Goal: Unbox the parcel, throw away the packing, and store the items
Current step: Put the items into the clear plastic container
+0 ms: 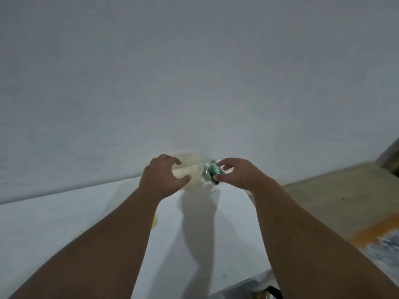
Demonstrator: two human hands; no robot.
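White counter [64,223]: clear bottle [192,169] between curled left fingers [183,179], right fingers [222,164] pinching its teal cap [214,169].

— What lies around the white table [64,229]?
— A grey wall [194,72] rises straight behind it. A tan, blurred surface [336,197] sits to the table's right, with an orange patch [375,231] on it.
— Anything else?
— A dark metallic edge [390,156] beyond that surface, too blurred to tell.

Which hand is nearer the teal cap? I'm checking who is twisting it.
Right. The right hand pinches the teal cap at its fingertips; the left hand curls around the clear jar, away from the cap.
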